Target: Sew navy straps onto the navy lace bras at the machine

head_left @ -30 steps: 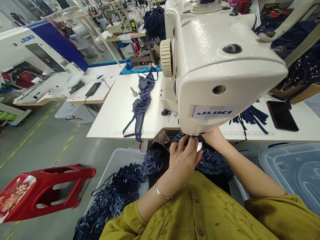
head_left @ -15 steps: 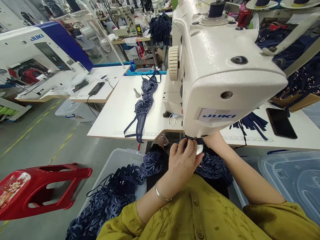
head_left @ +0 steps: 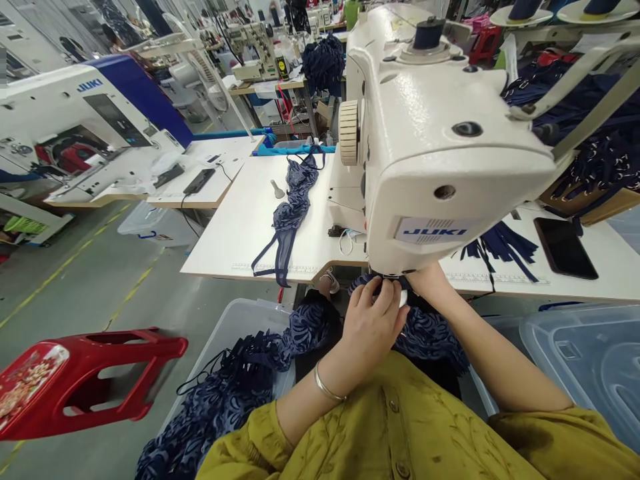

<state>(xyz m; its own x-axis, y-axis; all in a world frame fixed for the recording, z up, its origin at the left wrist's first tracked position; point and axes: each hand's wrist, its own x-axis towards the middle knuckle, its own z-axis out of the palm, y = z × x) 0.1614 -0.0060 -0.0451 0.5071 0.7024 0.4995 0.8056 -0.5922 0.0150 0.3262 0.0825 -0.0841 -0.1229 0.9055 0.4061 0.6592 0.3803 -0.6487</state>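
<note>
My left hand [head_left: 371, 313] has its fingers curled over navy patterned bra fabric [head_left: 433, 337] just below the needle end of the white JUKI sewing machine [head_left: 450, 173]. A small white piece [head_left: 403, 299] shows beside its fingers; what it is I cannot make out. My right hand [head_left: 426, 280] reaches in from the right, close to the left one. Its fingers are hidden behind the machine head. The bra drapes on both sides of my left hand and down over my lap. The stitching spot itself is covered.
A finished-looking navy bra [head_left: 290, 213] lies on the white table [head_left: 220, 247]. Several more fill a clear bin [head_left: 240, 313] at lower left. A red stool [head_left: 95, 377] stands on the floor. Dark strips [head_left: 505, 243] and a phone [head_left: 565, 247] lie at right.
The view has shifted slightly. My left hand's fingers have moved slightly to the right, and more navy fabric shows beyond them. My right hand stays beneath the machine head.
</note>
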